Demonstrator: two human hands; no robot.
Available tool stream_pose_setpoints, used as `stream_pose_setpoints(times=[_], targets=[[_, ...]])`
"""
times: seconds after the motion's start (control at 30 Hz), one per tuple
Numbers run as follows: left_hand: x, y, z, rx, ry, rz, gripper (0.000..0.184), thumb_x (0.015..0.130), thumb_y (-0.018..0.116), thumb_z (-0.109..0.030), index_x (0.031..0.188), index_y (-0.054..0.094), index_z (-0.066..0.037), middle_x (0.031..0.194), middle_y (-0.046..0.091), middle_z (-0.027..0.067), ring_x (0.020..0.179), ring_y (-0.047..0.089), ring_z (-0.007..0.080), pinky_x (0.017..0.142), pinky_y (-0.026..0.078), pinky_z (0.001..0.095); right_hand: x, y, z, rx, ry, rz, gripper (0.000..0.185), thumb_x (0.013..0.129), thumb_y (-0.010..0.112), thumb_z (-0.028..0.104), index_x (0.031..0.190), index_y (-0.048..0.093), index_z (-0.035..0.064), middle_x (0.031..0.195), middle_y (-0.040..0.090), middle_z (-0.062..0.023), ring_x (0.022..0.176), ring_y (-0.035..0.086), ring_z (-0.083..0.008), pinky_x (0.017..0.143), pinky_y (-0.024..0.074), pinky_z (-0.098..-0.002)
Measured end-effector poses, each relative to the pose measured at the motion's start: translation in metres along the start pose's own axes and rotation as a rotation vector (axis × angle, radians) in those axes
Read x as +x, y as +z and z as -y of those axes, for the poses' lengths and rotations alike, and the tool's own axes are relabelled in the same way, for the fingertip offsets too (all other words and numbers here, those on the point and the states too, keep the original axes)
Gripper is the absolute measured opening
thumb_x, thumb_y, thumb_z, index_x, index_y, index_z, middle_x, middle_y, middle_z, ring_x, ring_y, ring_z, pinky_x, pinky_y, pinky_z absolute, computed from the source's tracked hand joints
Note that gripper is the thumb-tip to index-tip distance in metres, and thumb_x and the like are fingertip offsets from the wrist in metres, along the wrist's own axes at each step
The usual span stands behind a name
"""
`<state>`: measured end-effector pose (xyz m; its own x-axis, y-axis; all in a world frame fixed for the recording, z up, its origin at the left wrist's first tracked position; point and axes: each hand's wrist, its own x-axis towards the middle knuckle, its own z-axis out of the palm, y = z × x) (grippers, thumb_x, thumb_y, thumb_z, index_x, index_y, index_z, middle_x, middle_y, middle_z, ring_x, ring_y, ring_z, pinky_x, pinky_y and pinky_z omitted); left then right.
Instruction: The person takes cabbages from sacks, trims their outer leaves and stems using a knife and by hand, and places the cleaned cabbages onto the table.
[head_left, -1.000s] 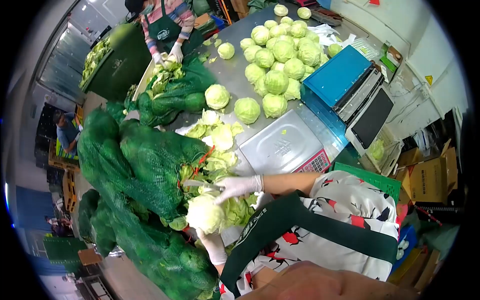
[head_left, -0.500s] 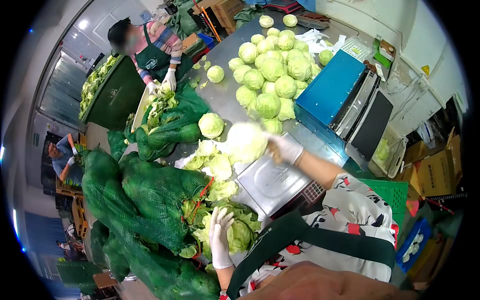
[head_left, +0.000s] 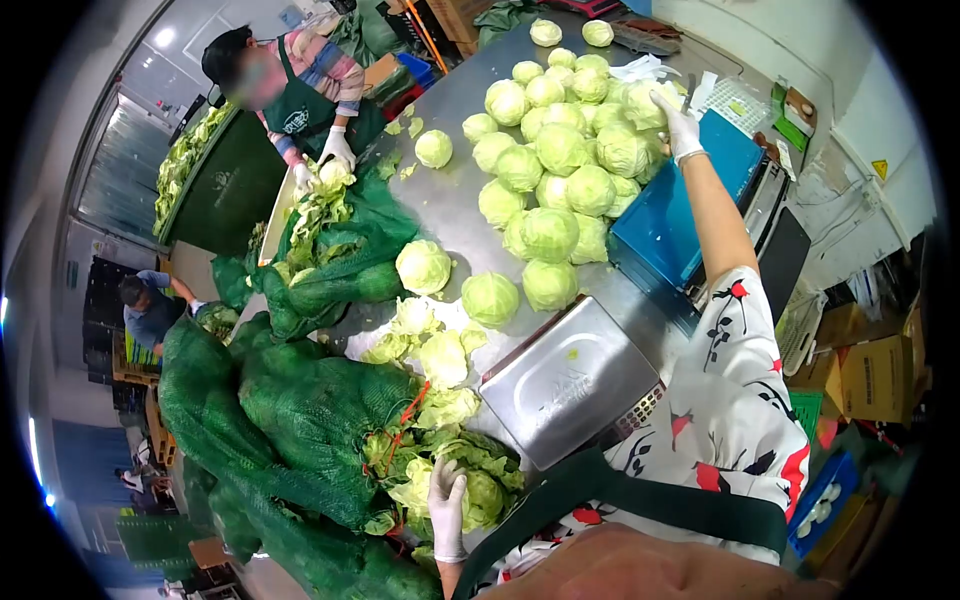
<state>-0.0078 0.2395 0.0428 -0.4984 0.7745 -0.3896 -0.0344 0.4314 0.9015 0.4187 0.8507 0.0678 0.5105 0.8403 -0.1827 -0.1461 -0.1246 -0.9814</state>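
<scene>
At the far right of the pile, my gloved right hand (head_left: pixel 682 132) is closed around the side of a pale green cabbage (head_left: pixel 643 103). Its palm side is partly hidden. Near me, my gloved left hand (head_left: pixel 447 512) is open, fingers stretched against a leafy cabbage (head_left: pixel 482 498) at the mouth of a green mesh sack (head_left: pixel 320 400). Between my arms lies a metal-topped scale (head_left: pixel 570 380) with a small leaf scrap on it. A single cabbage (head_left: pixel 490 300) sits on the table just beyond the scale.
A heap of cabbages (head_left: pixel 563 150) covers the right part of the metal table (head_left: pixel 450 200). Beside it stands a blue machine (head_left: pixel 660 215). Loose leaves (head_left: pixel 443 358) lie left of the scale. Across the table, a co-worker's gloved hands (head_left: pixel 338 148) handle leaves. Another person bends in the background.
My right hand has swung from beside the scale to the heap's far right. It was on a cabbage in both frames; I cannot tell whether the same one. My left hand stays by the leafy cabbage.
</scene>
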Motion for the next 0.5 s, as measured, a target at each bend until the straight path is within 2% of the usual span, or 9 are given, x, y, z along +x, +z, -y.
stream_pose_setpoints(times=[0.07, 0.2, 0.23, 0.27, 0.3, 0.37, 0.4, 0.43, 0.5], targets=[[0.009, 0.000, 0.005, 0.071, 0.019, 0.019, 0.061, 0.093, 0.066, -0.009, 0.147, 0.039, 0.000, 0.131, 0.058, 0.0170, 0.112, 0.061, 0.0236, 0.099, 0.048, 0.0348, 0.009, 0.008, -0.002, -0.069, 0.103, -0.066, 0.071, 0.061, 0.091, 0.048, 0.110, 0.067, 0.0031, 0.088, 0.063, -0.0047, 0.059, 0.053, -0.0152, 0.049, 0.0433, -0.0305], [0.015, 0.003, 0.012, 0.289, 0.071, -0.003, 0.065, 0.089, 0.072, -0.014, 0.145, 0.042, -0.001, 0.127, 0.061, 0.0182, 0.109, 0.063, 0.0232, 0.096, 0.050, 0.0350, 0.131, 0.014, -0.086, -0.157, -0.114, -0.210, 0.080, 0.066, 0.088, 0.044, 0.127, 0.058, 0.0030, 0.111, 0.064, -0.0115, 0.090, 0.061, -0.0222, 0.072, 0.0511, -0.0383], [0.015, 0.001, 0.017, 0.356, 0.091, -0.021, 0.068, 0.087, 0.074, -0.019, 0.144, 0.043, -0.001, 0.124, 0.063, 0.0194, 0.108, 0.064, 0.0240, 0.096, 0.050, 0.0355, 0.117, 0.007, -0.078, 0.025, 0.019, 0.049, 0.086, 0.070, 0.086, 0.043, 0.138, 0.050, 0.0039, 0.122, 0.062, -0.0112, 0.099, 0.060, -0.0227, 0.080, 0.0499, -0.0386], [0.015, 0.000, 0.016, 0.391, 0.068, -0.022, 0.070, 0.086, 0.076, -0.023, 0.144, 0.043, -0.001, 0.125, 0.063, 0.0200, 0.110, 0.064, 0.0259, 0.096, 0.050, 0.0367, 0.129, 0.007, -0.084, -0.025, 0.121, 0.073, 0.081, 0.075, 0.081, 0.047, 0.139, 0.050, 0.0071, 0.125, 0.061, -0.0088, 0.104, 0.059, -0.0238, 0.083, 0.0487, -0.0396], [0.012, 0.000, 0.018, 0.412, 0.076, -0.044, 0.071, 0.086, 0.075, -0.026, 0.144, 0.043, -0.001, 0.125, 0.063, 0.0209, 0.111, 0.064, 0.0279, 0.096, 0.050, 0.0376, 0.163, 0.001, -0.098, -0.024, 0.124, 0.210, 0.077, 0.078, 0.076, 0.051, 0.140, 0.051, 0.0125, 0.126, 0.060, -0.0062, 0.107, 0.057, -0.0245, 0.085, 0.0471, -0.0407], [0.009, 0.001, 0.026, 0.500, 0.073, -0.076, 0.072, 0.086, 0.075, -0.032, 0.143, 0.043, -0.001, 0.125, 0.062, 0.0227, 0.112, 0.063, 0.0324, 0.098, 0.049, 0.0396, 0.141, 0.007, -0.083, -0.139, 0.049, 0.201, 0.075, 0.080, 0.072, 0.056, 0.141, 0.051, 0.0178, 0.132, 0.058, -0.0030, 0.110, 0.053, -0.0218, 0.084, 0.0452, -0.0378], [0.009, -0.001, 0.032, 0.571, 0.068, -0.074, 0.073, 0.086, 0.074, -0.035, 0.143, 0.044, 0.000, 0.124, 0.062, 0.0237, 0.112, 0.063, 0.0351, 0.099, 0.049, 0.0407, 0.149, 0.000, -0.076, -0.133, 0.062, 0.212, 0.071, 0.083, 0.075, 0.047, 0.136, 0.053, 0.0067, 0.133, 0.057, -0.0080, 0.115, 0.054, -0.0248, 0.089, 0.0473, -0.0413], [0.009, 0.001, 0.037, 0.582, 0.096, -0.097, 0.073, 0.086, 0.073, -0.037, 0.142, 0.044, 0.000, 0.125, 0.061, 0.0246, 0.114, 0.061, 0.0372, 0.100, 0.048, 0.0412, 0.164, -0.007, -0.075, -0.137, 0.081, 0.313, 0.063, 0.087, 0.072, 0.044, 0.135, 0.053, 0.0078, 0.131, 0.057, -0.0061, 0.109, 0.057, -0.0229, 0.080, 0.0500, -0.0394], [0.013, 0.003, 0.055, 0.641, 0.169, -0.197, 0.074, 0.085, 0.073, -0.039, 0.142, 0.044, -0.001, 0.131, 0.056, 0.0259, 0.121, 0.054, 0.0405, 0.104, 0.044, 0.0430, 0.170, -0.011, -0.079, -0.197, 0.066, 0.394, 0.067, 0.080, 0.069, 0.063, 0.133, 0.056, 0.0237, 0.112, 0.064, 0.0041, 0.077, 0.052, -0.0101, 0.056, 0.0378, -0.0235]])
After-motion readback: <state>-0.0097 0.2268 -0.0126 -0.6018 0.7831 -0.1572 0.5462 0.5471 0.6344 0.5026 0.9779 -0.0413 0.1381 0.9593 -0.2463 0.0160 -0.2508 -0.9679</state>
